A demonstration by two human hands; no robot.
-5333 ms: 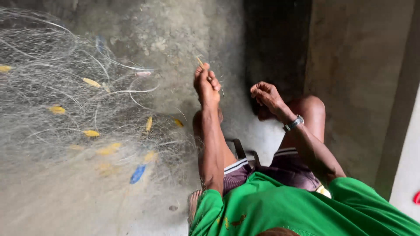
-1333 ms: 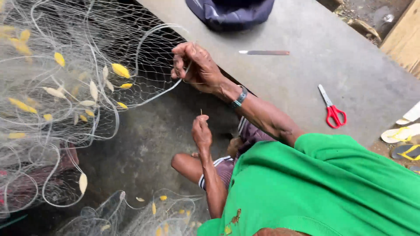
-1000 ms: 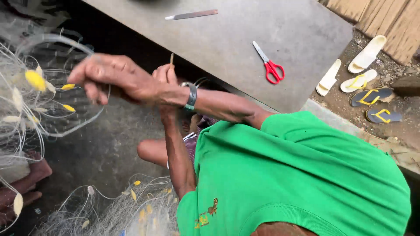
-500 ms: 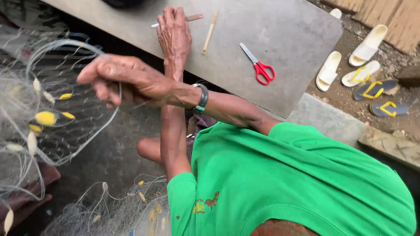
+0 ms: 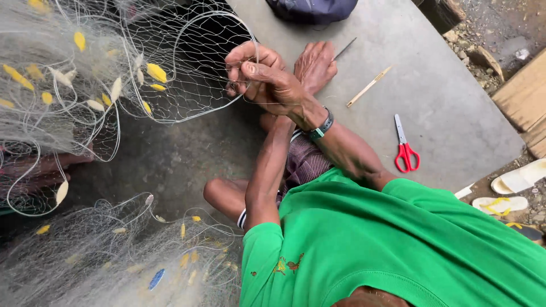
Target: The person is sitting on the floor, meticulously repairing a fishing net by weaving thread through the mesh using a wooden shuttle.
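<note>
Right hand [image 5: 267, 79], wrist wearing a dark watch [image 5: 321, 125]: fingers pinching together on the white cord edge of the pale mesh fishing net with yellow floats [image 5: 114, 85], which is hanging left of the arms. Left hand [image 5: 315, 65], crossing beneath: lying palm-down on the grey concrete slab [image 5: 455, 102], touching a thin dark metal needle [image 5: 344, 49], fingers loosely together. Nearby on the slab are lying a slim wooden stick [image 5: 369, 86] and red-handled scissors [image 5: 405, 145].
</note>
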